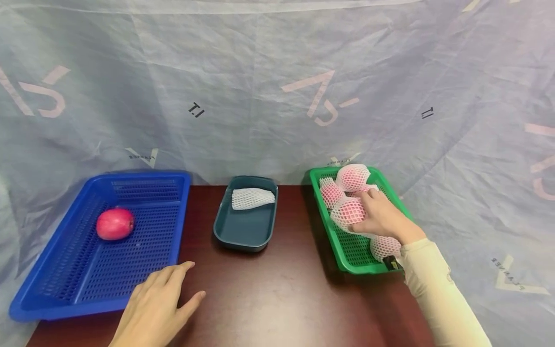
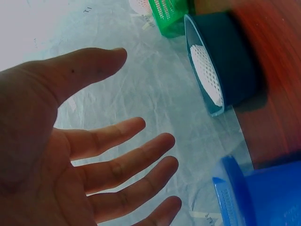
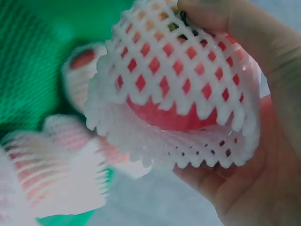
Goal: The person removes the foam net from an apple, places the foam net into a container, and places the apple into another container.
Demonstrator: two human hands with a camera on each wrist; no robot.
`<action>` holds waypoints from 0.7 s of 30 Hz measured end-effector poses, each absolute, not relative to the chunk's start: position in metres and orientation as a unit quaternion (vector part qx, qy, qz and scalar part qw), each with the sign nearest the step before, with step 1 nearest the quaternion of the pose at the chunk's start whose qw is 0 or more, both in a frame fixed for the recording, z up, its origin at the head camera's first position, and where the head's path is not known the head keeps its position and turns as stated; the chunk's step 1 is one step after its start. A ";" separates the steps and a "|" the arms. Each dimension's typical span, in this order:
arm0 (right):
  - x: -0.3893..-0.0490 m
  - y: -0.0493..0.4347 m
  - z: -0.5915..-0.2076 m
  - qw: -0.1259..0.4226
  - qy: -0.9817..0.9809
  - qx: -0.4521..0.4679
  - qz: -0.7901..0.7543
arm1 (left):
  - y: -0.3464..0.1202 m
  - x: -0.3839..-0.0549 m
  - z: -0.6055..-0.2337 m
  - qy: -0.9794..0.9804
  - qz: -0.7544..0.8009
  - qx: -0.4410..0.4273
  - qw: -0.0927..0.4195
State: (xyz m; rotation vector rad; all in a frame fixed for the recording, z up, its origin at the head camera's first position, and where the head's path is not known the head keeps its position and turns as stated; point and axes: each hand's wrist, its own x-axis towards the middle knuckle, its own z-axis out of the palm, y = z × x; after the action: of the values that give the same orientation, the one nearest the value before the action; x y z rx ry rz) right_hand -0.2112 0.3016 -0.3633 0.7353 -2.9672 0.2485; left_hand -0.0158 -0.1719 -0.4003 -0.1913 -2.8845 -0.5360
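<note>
In the green basket [image 1: 342,262] on the right, several red apples lie in white foam nets. My right hand [image 1: 381,217] grips one netted apple [image 1: 349,212] there; the right wrist view shows thumb and fingers around this netted apple [image 3: 174,84], part of its red skin bare at the net's opening. My left hand [image 1: 151,299] hovers with fingers spread at the near right corner of the blue basket [image 1: 179,231], holding nothing. One bare red apple [image 1: 114,224] sits inside the blue basket.
Between the baskets stands a dark teal tray [image 1: 244,231] with an empty white foam net [image 1: 252,198] in it. All stand on a dark reddish-brown wooden table [image 1: 269,299]. A grey printed sheet [image 1: 260,96] hangs behind and at the sides.
</note>
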 end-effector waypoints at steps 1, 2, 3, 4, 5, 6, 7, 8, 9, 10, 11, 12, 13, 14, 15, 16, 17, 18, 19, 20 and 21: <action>-0.204 0.296 -0.359 0.045 -0.963 0.249 0.093 | -0.171 -0.016 -0.401 -0.976 -0.182 -0.068 0.103; -0.197 0.290 -0.355 0.053 -0.958 0.262 0.104 | -0.170 -0.017 -0.401 -0.976 -0.181 -0.070 0.102; -0.190 0.284 -0.352 0.061 -0.953 0.275 0.113 | -0.170 -0.018 -0.401 -0.975 -0.181 -0.073 0.104; -0.182 0.279 -0.349 0.070 -0.947 0.290 0.120 | -0.169 -0.018 -0.401 -0.975 -0.181 -0.075 0.104; -0.175 0.274 -0.346 0.078 -0.941 0.304 0.123 | -0.168 -0.019 -0.401 -0.976 -0.180 -0.075 0.100; -0.168 0.268 -0.344 0.085 -0.935 0.319 0.126 | -0.168 -0.019 -0.401 -0.976 -0.178 -0.075 0.097; -0.161 0.263 -0.341 0.089 -0.930 0.334 0.128 | -0.167 -0.019 -0.400 -0.977 -0.178 -0.074 0.093; -0.155 0.258 -0.339 0.093 -0.924 0.349 0.129 | -0.167 -0.019 -0.400 -0.977 -0.178 -0.074 0.092; -0.149 0.253 -0.336 0.098 -0.918 0.363 0.128 | -0.167 -0.019 -0.400 -0.977 -0.178 -0.074 0.092; -0.144 0.249 -0.334 0.103 -0.912 0.376 0.127 | -0.167 -0.019 -0.400 -0.977 -0.178 -0.073 0.090; -0.140 0.244 -0.332 0.107 -0.906 0.390 0.125 | -0.167 -0.019 -0.401 -0.977 -0.178 -0.073 0.089; -0.136 0.240 -0.330 0.109 -0.901 0.401 0.126 | -0.167 -0.019 -0.401 -0.977 -0.178 -0.073 0.088; -0.132 0.236 -0.328 0.110 -0.897 0.409 0.125 | -0.166 -0.019 -0.401 -0.977 -0.179 -0.073 0.088; -0.129 0.233 -0.327 0.109 -0.894 0.415 0.125 | -0.166 -0.019 -0.401 -0.977 -0.180 -0.073 0.087; -0.126 0.229 -0.326 0.107 -0.892 0.421 0.124 | -0.166 -0.019 -0.401 -0.977 -0.181 -0.074 0.089; -0.123 0.226 -0.325 0.102 -0.891 0.424 0.124 | -0.166 -0.019 -0.401 -0.976 -0.183 -0.076 0.091; -0.120 0.223 -0.325 0.097 -0.890 0.428 0.123 | -0.166 -0.020 -0.401 -0.975 -0.185 -0.078 0.093; -0.118 0.221 -0.325 0.090 -0.890 0.429 0.123 | -0.166 -0.020 -0.401 -0.974 -0.186 -0.081 0.096; -0.116 0.218 -0.325 0.083 -0.890 0.431 0.124 | -0.166 -0.021 -0.401 -0.974 -0.188 -0.084 0.098; -0.114 0.216 -0.325 0.077 -0.888 0.434 0.127 | -0.166 -0.021 -0.400 -0.973 -0.189 -0.086 0.098; -0.113 0.213 -0.325 0.073 -0.886 0.438 0.130 | -0.166 -0.022 -0.400 -0.973 -0.191 -0.088 0.098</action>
State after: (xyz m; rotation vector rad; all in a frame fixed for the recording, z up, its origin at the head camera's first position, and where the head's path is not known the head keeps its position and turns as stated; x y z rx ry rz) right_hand -0.1129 0.2131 -0.3252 1.3161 -2.6625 0.3907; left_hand -0.0217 -0.1659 -0.3999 -0.2603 -2.8787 -0.5644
